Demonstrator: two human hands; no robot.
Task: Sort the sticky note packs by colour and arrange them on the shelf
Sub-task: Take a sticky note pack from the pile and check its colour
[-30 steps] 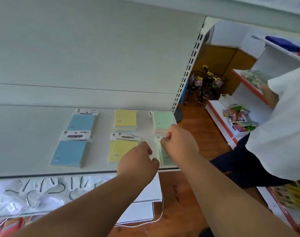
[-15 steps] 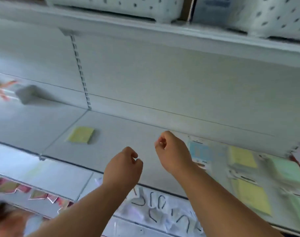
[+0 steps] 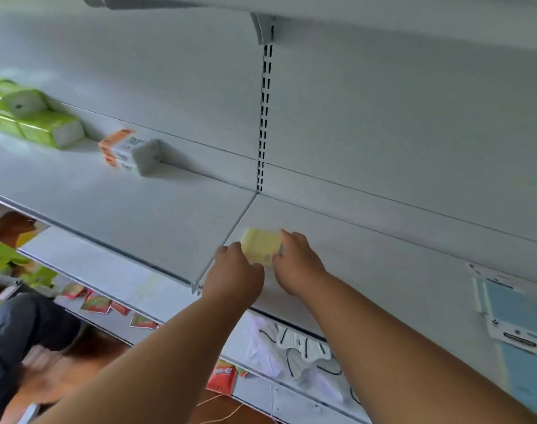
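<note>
Both hands reach forward; left hand (image 3: 235,272) and right hand (image 3: 294,264) flank yellow pack (image 3: 261,246).

Readable print: very little

At middle left of the frame, the orange-and-white tissue pack (image 3: 129,150) on the shelf (image 3: 169,215) carries a word starting "Fac", the remaining letters smeared. At right, the blue sticky note packs (image 3: 502,310) have white header cards with a dark label bar, too blurred to read. Lower centre, the red sachet (image 3: 221,376) bears white characters, illegible.
</note>
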